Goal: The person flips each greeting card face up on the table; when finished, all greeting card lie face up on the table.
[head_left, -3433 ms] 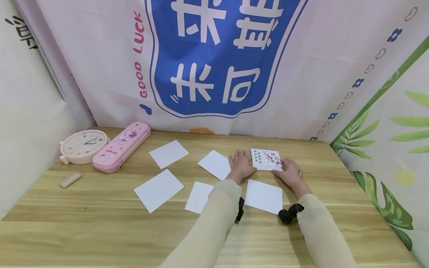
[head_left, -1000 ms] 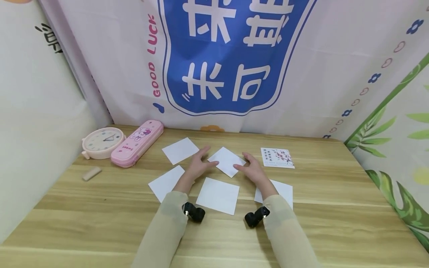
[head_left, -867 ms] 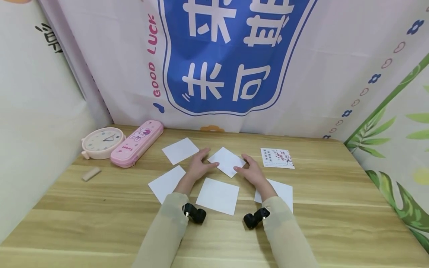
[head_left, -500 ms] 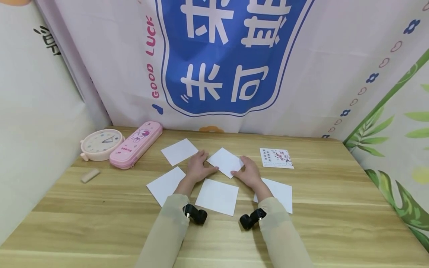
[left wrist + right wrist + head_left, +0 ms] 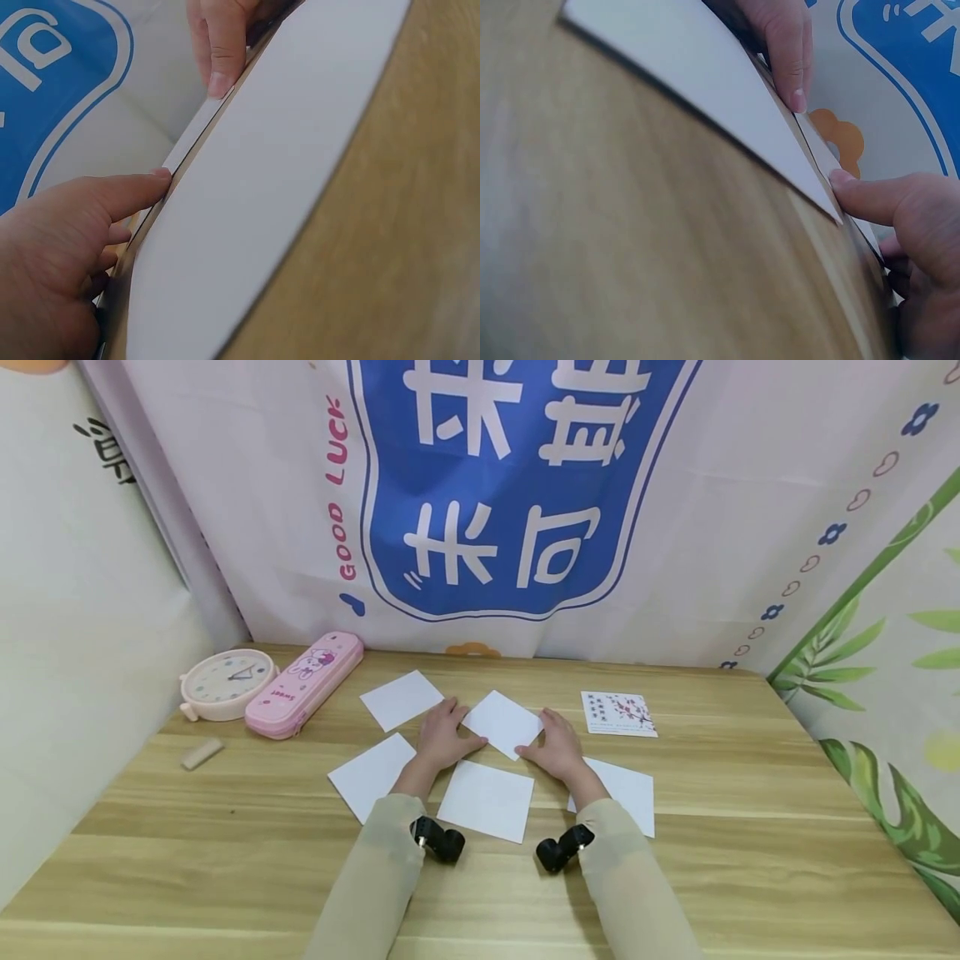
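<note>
Both hands hold a blank white card (image 5: 502, 724), turned like a diamond, on the wooden table. My left hand (image 5: 441, 739) has its thumb at the card's lower left edge and its fingers by the left corner. Opposite it, my right hand (image 5: 557, 747) has its thumb at the lower right edge and fingers by the right corner. In the left wrist view the card (image 5: 199, 129) shows only as a thin strip behind a nearer white card (image 5: 255, 165). The right wrist view shows the right thumb (image 5: 847, 184) on the card's edge.
More blank white cards lie around: front middle (image 5: 487, 802), back left (image 5: 401, 700), front left (image 5: 372, 772), and front right (image 5: 622, 793), partly under the right arm. A card printed with blossoms (image 5: 618, 714) lies right. Further left are a pink pencil case (image 5: 303, 687), a clock (image 5: 228, 685) and a beige block (image 5: 202, 753).
The hands have left the blossom card at the right and moved left to the blank diamond-turned card. Over the last second their fingers closed in on its edges. The head view has shifted slightly.
</note>
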{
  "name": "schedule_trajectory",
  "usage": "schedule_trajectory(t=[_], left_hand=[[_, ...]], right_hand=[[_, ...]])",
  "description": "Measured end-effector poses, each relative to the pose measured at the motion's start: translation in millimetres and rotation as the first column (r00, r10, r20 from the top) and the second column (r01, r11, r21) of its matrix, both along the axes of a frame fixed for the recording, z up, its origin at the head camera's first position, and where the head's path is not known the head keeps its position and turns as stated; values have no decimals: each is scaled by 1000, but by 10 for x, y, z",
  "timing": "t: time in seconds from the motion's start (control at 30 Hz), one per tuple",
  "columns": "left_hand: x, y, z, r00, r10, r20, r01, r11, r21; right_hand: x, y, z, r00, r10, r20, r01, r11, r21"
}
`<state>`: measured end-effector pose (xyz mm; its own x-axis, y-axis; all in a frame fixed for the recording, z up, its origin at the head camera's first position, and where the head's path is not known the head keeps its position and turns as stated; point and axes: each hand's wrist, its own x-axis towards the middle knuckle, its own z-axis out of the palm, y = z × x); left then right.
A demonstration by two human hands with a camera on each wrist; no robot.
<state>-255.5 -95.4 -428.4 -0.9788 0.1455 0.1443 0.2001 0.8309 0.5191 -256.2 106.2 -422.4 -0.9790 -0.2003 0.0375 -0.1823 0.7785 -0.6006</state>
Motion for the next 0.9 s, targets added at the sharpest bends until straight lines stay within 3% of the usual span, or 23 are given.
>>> schedule_trajectory(t=[0.4, 0.63, 0.77, 0.9], left_hand=[[-11, -2, -2, 1000, 11, 20, -10, 1000, -7], [-2, 8, 3, 998, 56, -2, -56, 990, 130], [1, 0, -1, 996, 88, -17, -80, 959, 273], [2, -18, 0, 995, 98, -16, -79, 881, 466]], right_hand=[[3, -7, -35, 999, -12, -32, 10, 998, -55], [11, -2, -11, 1000, -25, -6, 24, 997, -69], [2, 1, -1, 999, -37, 8, 37, 998, -60], [-8, -10, 14, 999, -48, 6, 49, 994, -97]])
